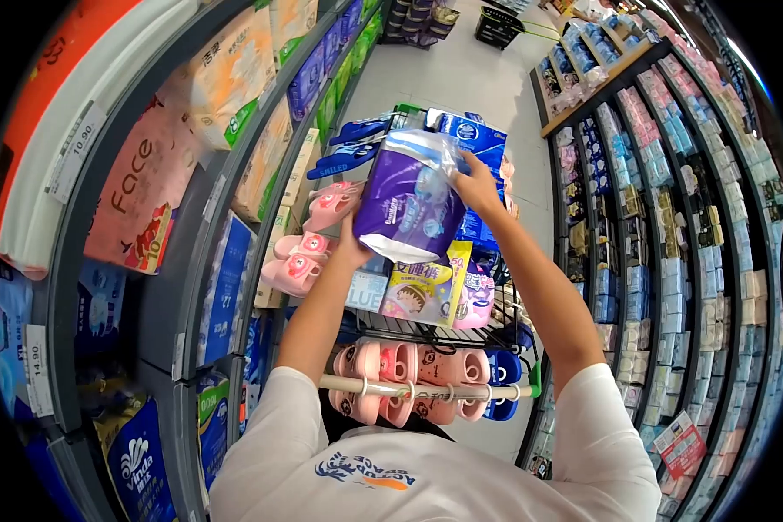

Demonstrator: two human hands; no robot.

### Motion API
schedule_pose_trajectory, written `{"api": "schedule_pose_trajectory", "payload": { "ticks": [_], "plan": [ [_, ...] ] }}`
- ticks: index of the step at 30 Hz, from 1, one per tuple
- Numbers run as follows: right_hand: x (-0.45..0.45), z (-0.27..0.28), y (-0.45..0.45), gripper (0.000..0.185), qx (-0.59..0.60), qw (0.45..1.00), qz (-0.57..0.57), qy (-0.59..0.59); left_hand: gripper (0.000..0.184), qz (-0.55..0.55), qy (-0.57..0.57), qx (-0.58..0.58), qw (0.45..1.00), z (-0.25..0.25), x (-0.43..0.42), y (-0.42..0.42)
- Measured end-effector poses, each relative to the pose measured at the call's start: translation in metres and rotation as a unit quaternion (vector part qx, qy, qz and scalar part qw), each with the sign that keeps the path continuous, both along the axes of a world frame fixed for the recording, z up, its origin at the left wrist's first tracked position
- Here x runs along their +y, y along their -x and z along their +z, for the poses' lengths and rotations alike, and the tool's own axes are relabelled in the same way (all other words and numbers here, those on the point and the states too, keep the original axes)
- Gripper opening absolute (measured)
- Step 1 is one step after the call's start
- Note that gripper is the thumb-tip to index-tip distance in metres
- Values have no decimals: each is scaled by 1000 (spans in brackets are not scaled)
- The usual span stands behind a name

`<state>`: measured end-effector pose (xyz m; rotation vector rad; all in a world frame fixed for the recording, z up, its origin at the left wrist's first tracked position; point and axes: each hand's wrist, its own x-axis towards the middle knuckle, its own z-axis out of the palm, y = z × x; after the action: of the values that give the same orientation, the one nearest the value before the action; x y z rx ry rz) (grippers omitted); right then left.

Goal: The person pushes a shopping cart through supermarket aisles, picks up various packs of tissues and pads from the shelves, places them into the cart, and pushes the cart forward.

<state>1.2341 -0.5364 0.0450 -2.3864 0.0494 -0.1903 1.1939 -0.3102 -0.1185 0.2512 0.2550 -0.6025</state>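
In the head view, a purple plastic-wrapped pack (413,204) is held up between both hands, above a black wire shopping cart (391,333). The left hand (353,244) is curled against the pack's lower left edge, its fingers mostly hidden behind. The right hand (478,184) is partly closed on the upper right side, where the clear wrap bunches. Beneath and beyond the pack, a yellow cartoon-printed package (418,291) and a blue package (474,139) lie in the cart. Blue slippers marked "SMILED" (348,157) and pink side slippers (304,261) hang along its left side, while a row of pink slippers (444,365) and a blue pair (502,370) hang in front of the person at the handlebar (426,389). Shelves at left carry a pink "Face" pack (139,187) and a blue Vinda pack (139,461); a wood-edged display rack (602,87) stands at upper right, and a black basket (498,28) sits on the pale floor (505,96) ahead.
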Motion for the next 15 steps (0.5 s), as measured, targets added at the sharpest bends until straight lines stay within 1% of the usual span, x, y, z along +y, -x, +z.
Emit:
{"api": "schedule_pose_trajectory", "payload": {
  "ticks": [1,2,4,5,6,8,9,10,12,13,14,15],
  "plan": [
    [0,-4,-7,61,15,1000,9,-4,47,0,-16,-4,1000,12,0,1],
    [1,-7,-13,65,3,999,15,30,47,-5,-13,-5,1000,9,0,-2],
    [6,-9,-18,72,-37,993,-7,114,48,-12,-117,41,992,10,0,-5],
    [9,-7,-16,77,-33,992,-14,122,49,-2,-168,51,985,15,-3,-5],
    [13,-4,-13,75,-52,988,-10,144,49,-8,-169,49,984,21,-5,-4],
    [22,-7,-5,71,-103,976,-13,189,48,0,-230,81,970,38,-8,-1],
    [24,-12,-3,72,-139,957,-21,252,60,5,-220,58,974,25,-9,-4],
    [27,-14,2,71,-162,947,-28,276,60,0,-222,55,973,30,-8,-3],
    [32,-19,10,72,-158,946,-55,278,73,-4,-224,29,974,52,-4,5],
    [34,-19,12,73,-132,966,-64,215,82,-30,-255,-13,967,68,0,9],
    [35,-18,14,76,-112,981,-78,137,82,-38,-258,-18,965,66,3,11],
    [34,-16,17,77,-103,985,-85,113,84,-61,-297,-45,952,63,6,13]
  ]
}}
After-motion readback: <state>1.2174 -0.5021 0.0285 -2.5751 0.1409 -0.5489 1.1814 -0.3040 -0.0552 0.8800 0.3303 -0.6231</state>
